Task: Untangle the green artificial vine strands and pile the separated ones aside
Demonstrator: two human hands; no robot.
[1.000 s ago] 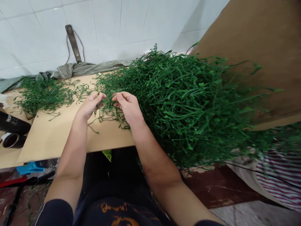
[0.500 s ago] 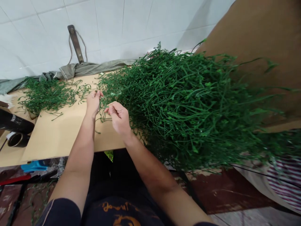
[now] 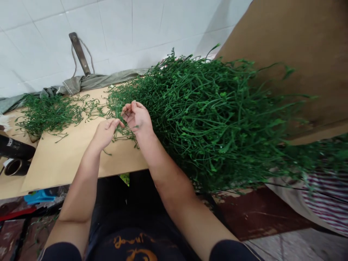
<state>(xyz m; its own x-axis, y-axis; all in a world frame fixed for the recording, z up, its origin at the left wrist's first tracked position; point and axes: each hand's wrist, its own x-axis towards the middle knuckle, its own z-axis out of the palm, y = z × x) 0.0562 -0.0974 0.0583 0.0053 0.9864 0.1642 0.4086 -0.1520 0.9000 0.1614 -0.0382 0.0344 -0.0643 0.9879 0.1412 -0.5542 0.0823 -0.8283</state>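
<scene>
A large heap of thin green stems with small buds (image 3: pixel 217 112) spreads from the middle to the right, close beside my right hand. My left hand (image 3: pixel 106 132) is closed in a pinch, thumb against forefinger, at the heap's left edge; a thin green stem appears to be at its fingertips. My right hand (image 3: pixel 139 117) is just right of it and slightly higher, palm partly turned up. Its fingers are loosely curled and apart, and a small green tip shows against the palm. Loose stems (image 3: pixel 123 132) lie beneath both hands on the cardboard (image 3: pixel 70 159).
A smaller pile of green stems (image 3: pixel 49 112) lies at the left. Beyond it are a black cylinder (image 3: pixel 16 146) and a dark open-topped tube (image 3: pixel 16 167). A grey cloth (image 3: pixel 103 78) runs along the tiled wall; a tall cardboard panel (image 3: pixel 293 47) stands at the right.
My right hand has moved up and its fingers have loosened, palm turning upward. My left hand has come down, so it is now below the right one. The view has shifted slightly.
</scene>
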